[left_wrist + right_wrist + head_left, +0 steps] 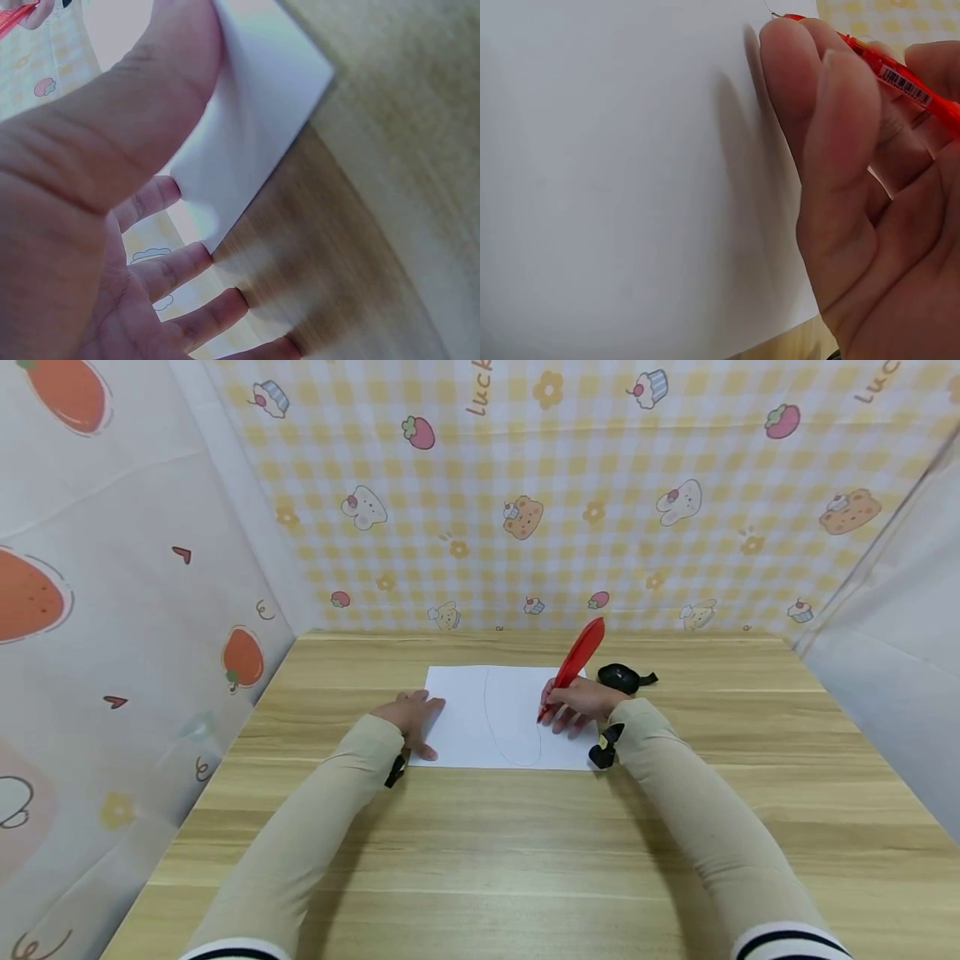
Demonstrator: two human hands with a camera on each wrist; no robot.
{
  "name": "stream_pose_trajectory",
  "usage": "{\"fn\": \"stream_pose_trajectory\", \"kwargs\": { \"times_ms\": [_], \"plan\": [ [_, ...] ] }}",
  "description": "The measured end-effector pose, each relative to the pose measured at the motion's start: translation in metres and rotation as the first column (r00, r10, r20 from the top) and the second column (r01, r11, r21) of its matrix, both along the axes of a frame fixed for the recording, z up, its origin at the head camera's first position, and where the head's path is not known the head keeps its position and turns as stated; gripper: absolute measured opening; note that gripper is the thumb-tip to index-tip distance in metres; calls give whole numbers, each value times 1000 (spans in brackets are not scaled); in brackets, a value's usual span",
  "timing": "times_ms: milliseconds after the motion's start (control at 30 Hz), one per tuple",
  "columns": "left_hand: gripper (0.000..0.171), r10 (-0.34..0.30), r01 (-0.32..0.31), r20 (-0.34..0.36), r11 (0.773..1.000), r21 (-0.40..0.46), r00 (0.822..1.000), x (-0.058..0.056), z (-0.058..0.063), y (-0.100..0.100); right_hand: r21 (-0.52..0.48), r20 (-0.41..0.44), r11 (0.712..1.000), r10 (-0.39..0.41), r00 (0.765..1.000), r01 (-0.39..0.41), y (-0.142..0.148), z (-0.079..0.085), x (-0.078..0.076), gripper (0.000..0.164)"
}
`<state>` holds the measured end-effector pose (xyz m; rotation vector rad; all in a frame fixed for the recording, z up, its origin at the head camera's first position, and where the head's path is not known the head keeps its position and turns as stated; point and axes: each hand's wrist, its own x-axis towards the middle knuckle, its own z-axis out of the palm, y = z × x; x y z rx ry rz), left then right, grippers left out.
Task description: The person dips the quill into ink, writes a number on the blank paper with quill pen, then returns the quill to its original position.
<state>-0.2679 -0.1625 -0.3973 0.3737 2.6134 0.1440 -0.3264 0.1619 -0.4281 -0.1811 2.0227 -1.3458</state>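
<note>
A white sheet of paper point(457, 727) lies flat on the wooden table and bears a thin curved line shaped like a U. My right hand point(577, 700) pinches a red feather pen point(579, 653), its tip touching the paper at the right end of the line. In the right wrist view, a barcode label shows on the pen point(911, 84), and the fingers curl around it. At the sheet's left edge rests my left hand point(411, 717), fingers spread. The left wrist view shows this hand's fingertips point(196, 256) along the edge, some on the table beyond the paper.
Behind my right hand sits a black rounded object with a short strap point(619, 678); its kind is unclear. A yellow checked cloth point(480, 560) rises along the table's far edge. White printed cloth point(150, 527) hangs at the left, and plain white cloth point(900, 627) at the right.
</note>
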Motion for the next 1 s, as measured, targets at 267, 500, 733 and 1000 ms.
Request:
{"fn": "stream_pose_trajectory", "kwargs": {
  "times_ms": [267, 500, 733, 1000],
  "plan": [
    [99, 7, -8, -6, 1000, -4, 1000, 0, -3, -1, -25, -24, 999, -21, 999, 21, -3, -4, -2, 17],
    [99, 0, 0, -6, 1000, -8, 1000, 1, -2, 0, -38, -31, 997, -71, 997, 70, -6, -8, -4, 16],
    [100, 3, -3, -5, 1000, 11, 1000, 1, -2, -1, -65, -69, 995, -78, 995, 73, -8, -8, -3, 17],
    [99, 0, 0, -15, 1000, 13, 1000, 2, -1, -1, -68, -65, 994, -88, 994, 84, -10, -7, -4, 16]
  ]
}}
